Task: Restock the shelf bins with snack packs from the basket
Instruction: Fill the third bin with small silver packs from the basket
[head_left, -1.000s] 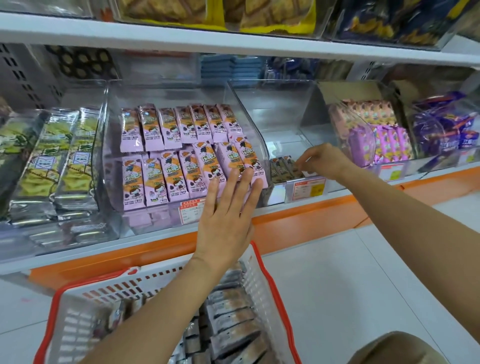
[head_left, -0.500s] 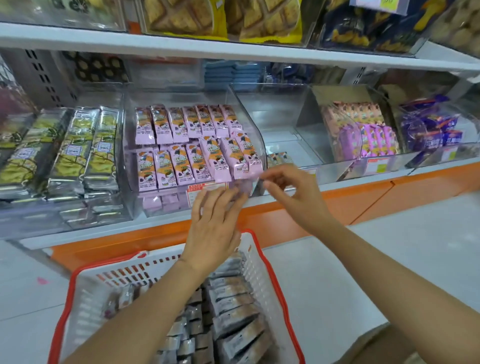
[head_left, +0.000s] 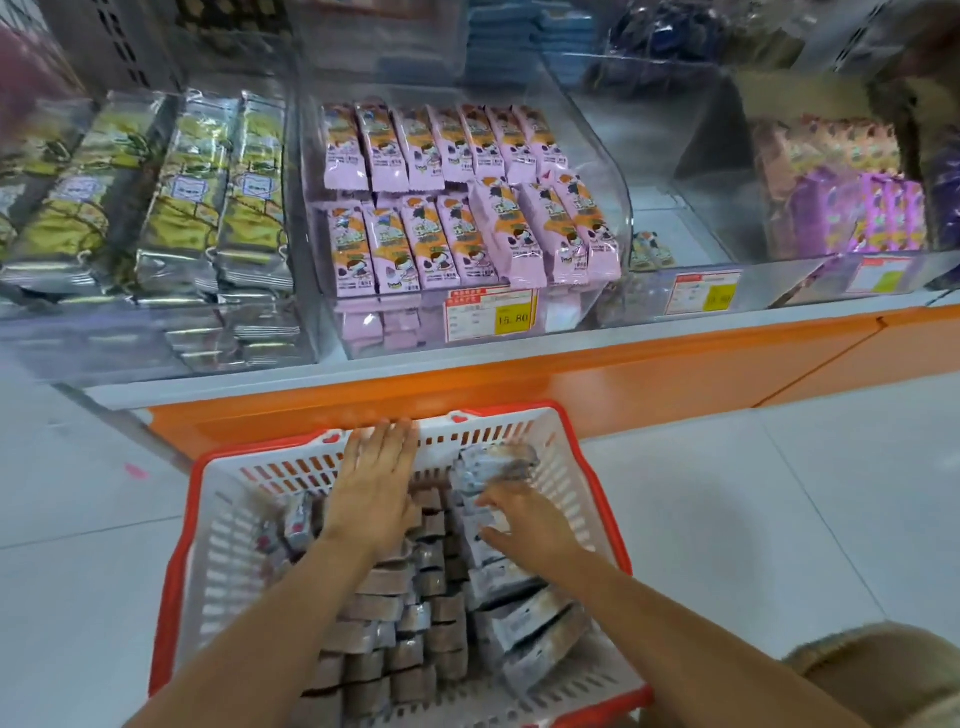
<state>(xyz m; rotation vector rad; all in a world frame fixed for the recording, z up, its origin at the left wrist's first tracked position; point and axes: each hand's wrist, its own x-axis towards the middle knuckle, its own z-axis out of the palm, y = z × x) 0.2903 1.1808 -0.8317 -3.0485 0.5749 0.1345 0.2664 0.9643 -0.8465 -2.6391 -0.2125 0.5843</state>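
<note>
My left hand (head_left: 374, 493) lies flat and my right hand (head_left: 535, 527) spread, gripping nothing, on the grey foil snack packs (head_left: 524, 623) in the red-rimmed white plastic basket (head_left: 176, 571); I should pinch one aligned stack squarely.

The shelf (head_left: 519, 359) carries clear bins (head_left: 597, 135); the basket (head_left: 609, 501) sits on the floor (head_left: 779, 493).

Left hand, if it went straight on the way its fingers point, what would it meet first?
Probably the basket's far wall: the left hand is flat, fingers straight, tips about at the white slotted wall below the red rim. Past that is the orange shelf base. Depth is unclear.
</note>
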